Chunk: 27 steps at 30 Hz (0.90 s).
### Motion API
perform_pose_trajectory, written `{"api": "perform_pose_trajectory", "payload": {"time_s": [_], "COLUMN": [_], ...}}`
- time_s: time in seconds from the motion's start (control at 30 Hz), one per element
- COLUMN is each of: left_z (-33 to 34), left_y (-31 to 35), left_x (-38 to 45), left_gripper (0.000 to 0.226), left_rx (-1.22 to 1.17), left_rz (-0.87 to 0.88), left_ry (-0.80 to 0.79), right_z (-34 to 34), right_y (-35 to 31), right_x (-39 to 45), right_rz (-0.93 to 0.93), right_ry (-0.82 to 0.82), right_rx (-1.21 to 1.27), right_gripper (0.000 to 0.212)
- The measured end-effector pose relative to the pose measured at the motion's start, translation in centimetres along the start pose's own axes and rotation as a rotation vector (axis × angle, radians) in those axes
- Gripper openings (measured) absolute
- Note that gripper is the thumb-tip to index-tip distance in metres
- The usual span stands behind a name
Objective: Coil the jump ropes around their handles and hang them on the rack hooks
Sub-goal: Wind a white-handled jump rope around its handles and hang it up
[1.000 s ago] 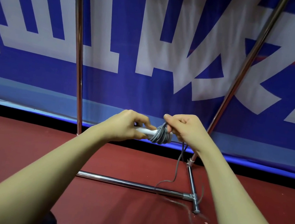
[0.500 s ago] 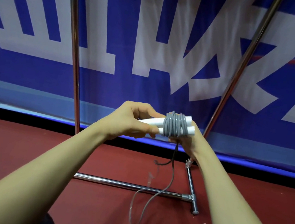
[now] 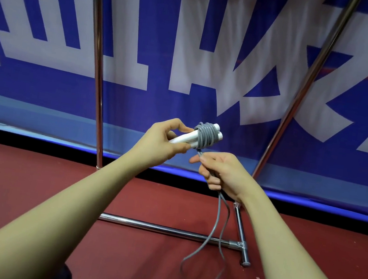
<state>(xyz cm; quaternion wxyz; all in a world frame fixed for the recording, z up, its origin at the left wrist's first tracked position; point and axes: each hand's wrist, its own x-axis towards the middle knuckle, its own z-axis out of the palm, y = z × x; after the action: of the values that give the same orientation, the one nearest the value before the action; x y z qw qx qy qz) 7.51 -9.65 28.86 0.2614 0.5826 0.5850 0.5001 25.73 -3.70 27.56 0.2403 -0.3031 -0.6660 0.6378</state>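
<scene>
Both hands curled: left hand (image 3: 161, 143) round handles (image 3: 184, 137), right hand (image 3: 223, 173) round rope (image 3: 217, 219).

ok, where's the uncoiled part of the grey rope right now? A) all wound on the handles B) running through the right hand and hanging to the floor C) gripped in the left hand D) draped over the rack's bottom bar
B: below the coil on the white handles, the loose rope passes through the right hand and trails down toward the floor.

We have only one camera, worn on the head, and it looks forward and down, close over both arms to the left hand (image 3: 166, 141) and right hand (image 3: 223, 171), with the red floor (image 3: 18, 187) below and the blue banner (image 3: 159, 103) near ahead.
</scene>
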Motion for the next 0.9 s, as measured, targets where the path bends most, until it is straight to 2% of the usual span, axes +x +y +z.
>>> {"api": "perform_pose_trajectory", "payload": {"time_s": [0.3,0.43,0.67,0.9], "left_z": [0.1,0.1,0.0,0.3], "left_y": [-2.9,-3.4,-2.9,-0.6], "left_x": [0.0,0.2,-0.2,-1.0], "left_gripper": [0.013,0.016,0.028,0.032], "left_rx": [0.286,0.341,0.445,0.254], "left_rz": [0.047,0.040,0.014,0.051], "left_ry": [0.018,-0.065,-0.288,-0.376], "right_z": [0.8,0.0,-0.2,-0.9], "right_y": [-0.9,-1.0,-0.9,-1.4], "right_x": [-0.8,-0.7,-0.6,-0.4], "right_rz": [-0.040,-0.077,-0.092,-0.112], "right_ry": [-0.129,-0.056,0.087,0.273], "right_rx": [-0.033,-0.114,-0.346,-0.371], "right_gripper": [0.015,0.015,0.031,0.026]}}
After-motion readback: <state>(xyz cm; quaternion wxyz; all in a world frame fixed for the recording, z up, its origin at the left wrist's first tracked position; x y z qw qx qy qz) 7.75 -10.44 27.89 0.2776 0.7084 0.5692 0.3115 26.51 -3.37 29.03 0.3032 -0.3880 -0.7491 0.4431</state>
